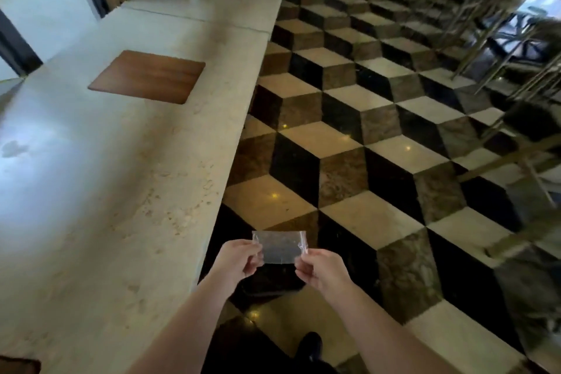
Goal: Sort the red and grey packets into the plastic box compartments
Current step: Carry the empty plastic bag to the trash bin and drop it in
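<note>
A grey, see-through packet (280, 246) is held flat and level in the air, pinched at both short ends, just beyond the bench's edge.

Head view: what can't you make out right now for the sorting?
- Plastic box and red packets: nowhere in the head view.
- Packet pinched by left hand and right hand: contents unreadable, see-through and small.
- Chairs: motion-blurred.
- Dark shoe: cut off by bottom edge.
</note>
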